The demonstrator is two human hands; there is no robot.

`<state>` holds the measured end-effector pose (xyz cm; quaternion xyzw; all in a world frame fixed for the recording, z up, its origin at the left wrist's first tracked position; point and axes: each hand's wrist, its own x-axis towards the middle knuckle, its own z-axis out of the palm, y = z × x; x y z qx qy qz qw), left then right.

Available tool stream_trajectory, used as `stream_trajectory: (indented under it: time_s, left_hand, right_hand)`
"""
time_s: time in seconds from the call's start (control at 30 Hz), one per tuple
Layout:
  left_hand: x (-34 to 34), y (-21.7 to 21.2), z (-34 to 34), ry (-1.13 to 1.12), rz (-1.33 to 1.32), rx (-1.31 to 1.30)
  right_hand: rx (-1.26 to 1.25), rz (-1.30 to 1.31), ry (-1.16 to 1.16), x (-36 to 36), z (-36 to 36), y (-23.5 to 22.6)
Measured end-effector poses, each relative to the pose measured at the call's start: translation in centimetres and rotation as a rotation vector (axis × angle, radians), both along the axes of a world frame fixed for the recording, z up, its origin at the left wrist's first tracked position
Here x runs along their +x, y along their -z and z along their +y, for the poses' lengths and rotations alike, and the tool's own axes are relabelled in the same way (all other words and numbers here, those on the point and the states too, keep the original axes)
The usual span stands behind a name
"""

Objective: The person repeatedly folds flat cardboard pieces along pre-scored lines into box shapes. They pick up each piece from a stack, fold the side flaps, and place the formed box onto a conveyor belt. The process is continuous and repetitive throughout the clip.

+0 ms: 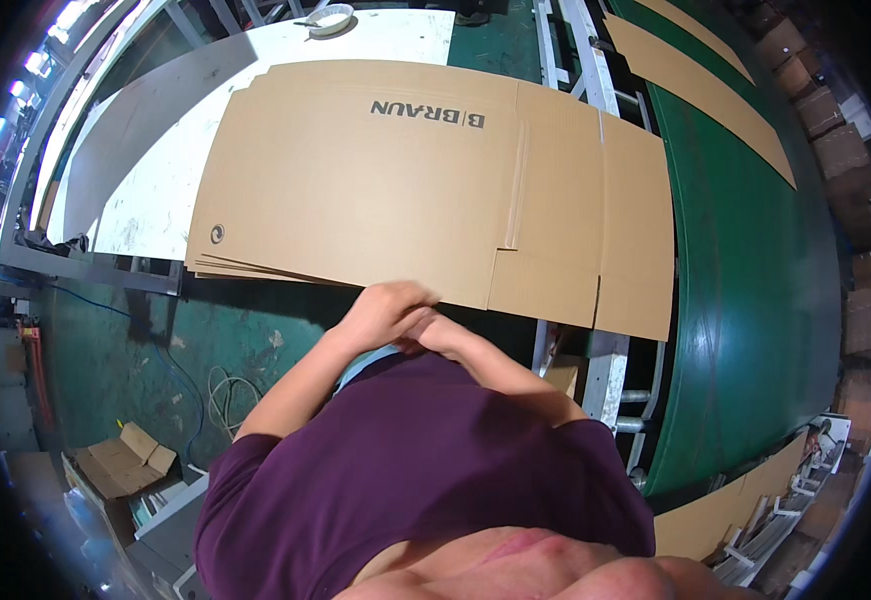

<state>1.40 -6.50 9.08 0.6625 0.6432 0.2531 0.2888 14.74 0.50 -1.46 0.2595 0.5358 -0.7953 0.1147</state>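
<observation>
In front of my waist my two hands meet at the near edge of a stack of flat cardboard box sheets [356, 180]. My left hand [384, 310] lies over the fingers of my right hand [434, 332], its own fingers curled and slightly blurred. The right hand's fingers are bent in and mostly hidden beneath it. Whether anything small is between them I cannot make out. The top sheet is brown with dark printing and fold lines on its right part. At the near left corner the sheet edges fan slightly apart.
A white table [136, 190] supports the stack's left part, with a white bowl [330, 19] at its far edge. On the right runs a green conveyor belt [746, 290] carrying cardboard sheets [716, 85]. An open carton [126, 460] and a coiled cable [231, 398] are at lower left.
</observation>
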Motion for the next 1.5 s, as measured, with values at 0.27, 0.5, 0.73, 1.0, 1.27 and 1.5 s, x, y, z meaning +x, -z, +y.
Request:
stream_trajectory:
  time_s: [0.27, 0.5, 0.73, 1.0, 1.27, 1.5]
  left_hand:
    - [5.9, 7.0, 6.5, 0.198, 0.385, 0.371]
    - [5.4, 6.4, 6.8, 0.203, 0.358, 0.443]
    - [6.0, 8.0, 7.2, 0.118, 0.337, 0.428]
    - [6.2, 8.5, 8.1, 0.053, 0.255, 0.436]
    - [6.2, 8.8, 7.9, -0.021, 0.139, 0.388]
    - [-0.6, 7.3, 6.7, -0.099, 0.327, 0.224]
  right_hand:
    - [1.031, -0.157, 0.817, 21.9, 21.4, -7.1]
    - [0.813, -0.258, 0.92, 31.2, 31.3, -4.8]
    - [1.344, -0.091, 0.536, 16.1, 23.7, -19.6]
    - [1.756, -0.386, -0.021, 1.0, 16.7, -8.0]
    - [1.562, -0.352, 0.206, 4.1, 18.1, -5.2]
    - [1.433, -0.578, 0.719, 6.2, 25.4, -2.3]
